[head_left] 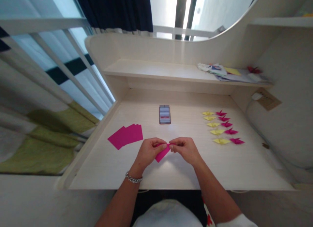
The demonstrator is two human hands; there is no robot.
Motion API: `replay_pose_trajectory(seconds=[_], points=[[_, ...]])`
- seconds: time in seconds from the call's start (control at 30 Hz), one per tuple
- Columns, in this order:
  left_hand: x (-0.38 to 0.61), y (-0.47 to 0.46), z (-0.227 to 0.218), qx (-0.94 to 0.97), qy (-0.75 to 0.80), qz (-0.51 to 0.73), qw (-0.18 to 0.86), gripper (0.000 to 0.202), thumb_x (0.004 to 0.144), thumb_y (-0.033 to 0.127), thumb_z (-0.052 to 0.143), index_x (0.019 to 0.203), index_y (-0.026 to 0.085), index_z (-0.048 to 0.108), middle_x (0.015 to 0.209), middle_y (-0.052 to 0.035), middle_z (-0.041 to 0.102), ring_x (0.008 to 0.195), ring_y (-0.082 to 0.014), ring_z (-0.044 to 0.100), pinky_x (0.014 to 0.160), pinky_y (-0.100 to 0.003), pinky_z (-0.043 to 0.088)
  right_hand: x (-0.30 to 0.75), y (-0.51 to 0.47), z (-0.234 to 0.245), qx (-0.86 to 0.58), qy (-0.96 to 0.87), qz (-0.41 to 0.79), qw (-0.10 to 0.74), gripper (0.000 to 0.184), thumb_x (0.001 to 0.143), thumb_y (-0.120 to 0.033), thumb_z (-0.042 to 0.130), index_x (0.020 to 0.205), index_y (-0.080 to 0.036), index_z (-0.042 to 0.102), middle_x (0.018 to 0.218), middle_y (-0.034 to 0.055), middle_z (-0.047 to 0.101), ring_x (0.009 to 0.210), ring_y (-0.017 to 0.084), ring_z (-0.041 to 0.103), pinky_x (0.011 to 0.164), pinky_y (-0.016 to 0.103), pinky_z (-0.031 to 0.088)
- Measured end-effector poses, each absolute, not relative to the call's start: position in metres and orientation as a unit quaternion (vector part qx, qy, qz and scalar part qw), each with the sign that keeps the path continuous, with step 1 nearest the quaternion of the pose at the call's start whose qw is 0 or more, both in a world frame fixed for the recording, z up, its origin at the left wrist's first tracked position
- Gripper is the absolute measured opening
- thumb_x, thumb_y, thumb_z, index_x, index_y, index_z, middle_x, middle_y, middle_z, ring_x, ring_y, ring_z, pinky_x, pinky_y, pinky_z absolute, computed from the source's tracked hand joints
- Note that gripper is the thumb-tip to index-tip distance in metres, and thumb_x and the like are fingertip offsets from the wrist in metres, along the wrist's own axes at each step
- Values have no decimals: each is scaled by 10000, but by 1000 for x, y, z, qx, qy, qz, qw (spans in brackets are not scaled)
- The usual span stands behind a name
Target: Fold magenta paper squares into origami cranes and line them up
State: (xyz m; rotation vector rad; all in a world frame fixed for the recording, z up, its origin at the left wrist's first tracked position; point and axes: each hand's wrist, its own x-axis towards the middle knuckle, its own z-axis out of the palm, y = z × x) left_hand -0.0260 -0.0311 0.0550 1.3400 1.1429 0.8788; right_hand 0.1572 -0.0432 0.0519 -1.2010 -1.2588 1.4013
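A pale bench (97, 168) spreads before me, with a raised shelf (151, 68) along its back. Loose papers (233, 73) lie toward the shelf's right end. On the bench, to my left, plain pink sheets (128, 135) overlap in a loose fan. My left hand (148, 152) and right hand (187, 150) meet over the front middle of the bench, thumbs and fingers pinched narrow. Beyond them a phone (164, 114) lies alone, its screen too blurred to read. Between my hands is a smaller piece of pink paper (160, 156), gripped by both along its top edge, one corner pointing down toward me; I cannot tell whether it touches the bench. A silver chain bracelet (134, 178) circles my left wrist. To my right sit five yellow paper birds (216, 132), each beside one of five pink paper birds (231, 131), in two columns.
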Motion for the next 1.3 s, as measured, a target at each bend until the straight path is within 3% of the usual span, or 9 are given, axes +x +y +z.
replay_pose_trajectory(seconds=[0.37, 0.73, 1.0, 1.3], points=[[-26, -31, 59, 580, 480, 369, 544, 179, 721, 296, 696, 807, 140, 718, 773, -66, 732, 684, -172, 647, 615, -245, 486, 160, -43, 50, -484, -479, 571, 459, 213, 609, -264, 769, 774, -138, 718, 579, 28, 665, 512, 125, 569, 521, 255, 457], [-23, -30, 56, 610, 488, 354, 514, 172, 723, 297, 685, 801, 146, 714, 741, -54, 715, 665, -165, 627, 582, -237, 464, 156, -46, 47, -498, -528, 568, 389, 213, 708, -332, 698, 764, -127, 707, 539, 10, 619, 483, 105, 534, 493, 231, 420], [-22, -31, 55, 568, 454, 370, 578, 319, 803, 353, 594, 1039, 142, 632, 539, 39, 545, 427, -72, 441, 405, -173, 303, 155, -45, 52, -502, -487, 589, 406, 257, 656, -377, 729, 719, -129, 700, 502, 3, 608, 444, 99, 510, 459, 230, 399], [-22, -33, 52, 572, 487, 358, 554, 346, 733, 347, 677, 1001, 131, 643, 774, -78, 718, 618, -158, 634, 515, -223, 445, 154, -45, 49, -500, -462, 596, 427, 252, 636, -366, 743, 695, -127, 693, 508, 5, 615, 440, 99, 517, 456, 230, 389]])
